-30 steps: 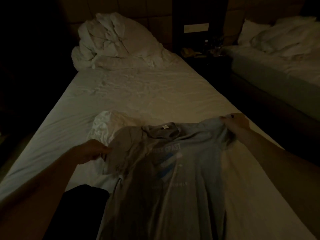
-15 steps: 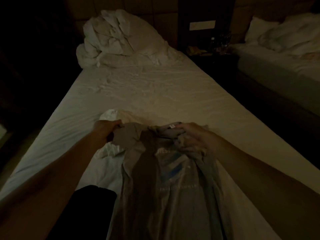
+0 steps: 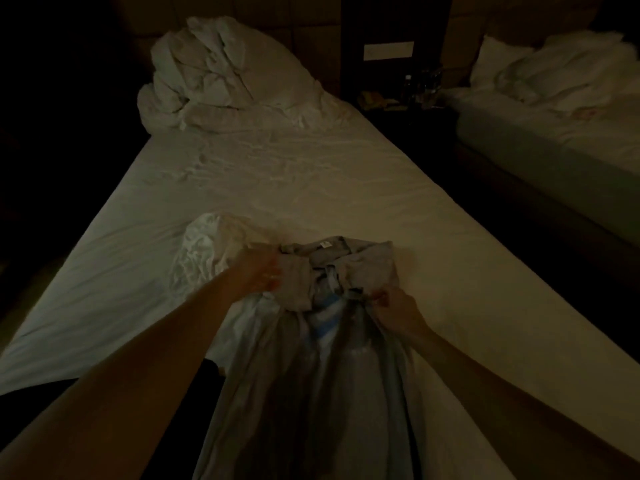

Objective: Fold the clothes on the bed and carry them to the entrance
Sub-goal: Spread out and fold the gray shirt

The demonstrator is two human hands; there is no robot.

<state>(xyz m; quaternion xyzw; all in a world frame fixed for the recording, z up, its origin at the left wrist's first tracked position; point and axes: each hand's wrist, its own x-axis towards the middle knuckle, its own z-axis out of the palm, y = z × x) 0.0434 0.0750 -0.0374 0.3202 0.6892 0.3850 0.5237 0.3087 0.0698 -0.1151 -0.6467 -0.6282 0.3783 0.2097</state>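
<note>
Gripping grey T-shirt (image 3: 325,358): left hand (image 3: 258,273), right hand (image 3: 394,308)

On the bed (image 3: 311,174), bare sheet stretches from 12 o'clock across to 3 o'clock of the bunched grey T-shirt (image 3: 322,306), giving open passage there. A crumpled white garment (image 3: 204,251) lies touching the shirt at 10 o'clock. A dark garment (image 3: 207,372) sits at 7 o'clock. The heaped duvet (image 3: 221,74) fills the far end at 11 o'clock.
</note>
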